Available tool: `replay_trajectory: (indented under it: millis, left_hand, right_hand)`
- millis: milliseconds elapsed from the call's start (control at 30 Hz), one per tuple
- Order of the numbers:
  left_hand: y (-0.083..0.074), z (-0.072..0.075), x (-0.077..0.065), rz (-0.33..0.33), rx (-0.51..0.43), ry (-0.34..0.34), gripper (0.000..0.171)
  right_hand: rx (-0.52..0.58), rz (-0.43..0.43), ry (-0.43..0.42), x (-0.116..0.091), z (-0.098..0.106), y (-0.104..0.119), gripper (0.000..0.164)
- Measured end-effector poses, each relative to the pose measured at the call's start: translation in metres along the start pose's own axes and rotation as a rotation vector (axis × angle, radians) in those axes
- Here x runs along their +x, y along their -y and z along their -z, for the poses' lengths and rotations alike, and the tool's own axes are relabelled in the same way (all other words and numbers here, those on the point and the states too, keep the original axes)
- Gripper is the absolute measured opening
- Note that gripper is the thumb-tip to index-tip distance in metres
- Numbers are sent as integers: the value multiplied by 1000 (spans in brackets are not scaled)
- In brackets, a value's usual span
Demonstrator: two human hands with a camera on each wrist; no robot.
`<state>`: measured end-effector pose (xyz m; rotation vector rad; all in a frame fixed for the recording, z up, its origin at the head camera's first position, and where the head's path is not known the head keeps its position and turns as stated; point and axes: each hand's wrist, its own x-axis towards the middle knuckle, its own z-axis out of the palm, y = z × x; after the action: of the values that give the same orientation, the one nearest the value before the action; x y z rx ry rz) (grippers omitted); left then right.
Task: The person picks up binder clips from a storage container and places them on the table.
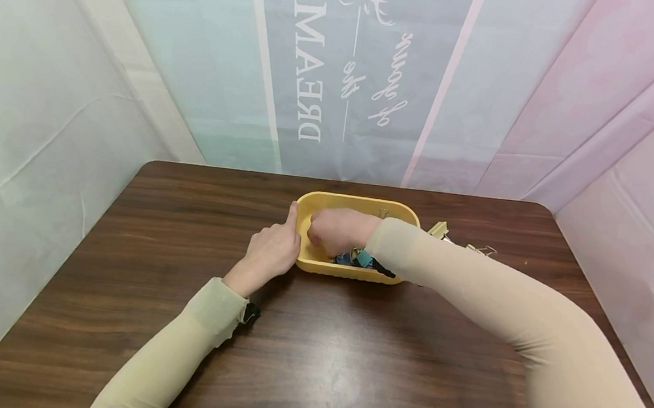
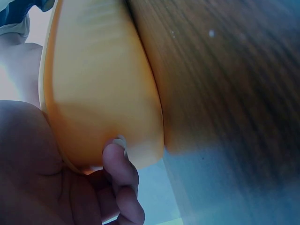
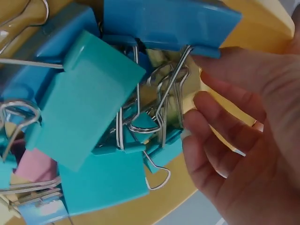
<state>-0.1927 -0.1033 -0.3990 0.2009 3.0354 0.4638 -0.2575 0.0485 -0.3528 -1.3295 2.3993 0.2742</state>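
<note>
In the head view, a yellow plastic basket (image 1: 350,271) stands on the table. My left hand (image 1: 273,246) holds its left end. In the left wrist view, curled fingers (image 2: 119,161) press against the outer wall. My right hand (image 1: 339,227) reaches inside, over a heap of binder clips (image 1: 355,258). The right wrist view shows its thumb beside a large blue binder clip (image 3: 168,23), with the tip partly hidden. Its bent fingers (image 3: 199,126) touch near wire handles and a teal clip's edge. Another teal binder clip (image 3: 89,103) lies on the heap.
A yellowish binder clip (image 1: 438,229) and others with wire handles (image 1: 485,251) lie right of the basket, partly behind the right sleeve. A pink clip (image 3: 35,165) shows in the heap. Fabric backdrops (image 1: 196,86) surround the brown wooden table (image 1: 312,360).
</note>
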Motion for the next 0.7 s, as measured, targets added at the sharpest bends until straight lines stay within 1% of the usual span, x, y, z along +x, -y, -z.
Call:
replay_trajectory:
  millis: [200, 267, 333, 367, 467, 533, 600, 700]
  left_hand:
    - [0, 0, 0, 3, -5, 2, 64]
    - [-1, -1, 1, 6, -5, 4, 64]
    - [-1, -2, 1, 9, 1, 7, 64]
    - [-1, -2, 1, 8, 3, 8, 65]
    - [-1, -1, 1, 3, 8, 4, 64]
    - [-1, -1, 1, -2, 9, 3, 65]
    - [-1, -1, 0, -3, 9, 0, 64]
    - [0, 0, 0, -2, 12, 1, 64]
  right_hand:
    - [23, -43, 18, -1, 0, 3, 25]
    - [32, -55, 27, -2, 1, 2, 20]
    - [45, -68, 51, -2, 1, 1, 10]
    - [56, -72, 65, -2, 1, 0, 11]
    - [89, -71, 114, -1, 1, -1, 20]
    - [126, -66, 132, -1, 1, -1, 19]
    - [160, -61, 124, -1, 1, -2, 17]
    - [222, -33, 76, -2, 2, -5, 15]
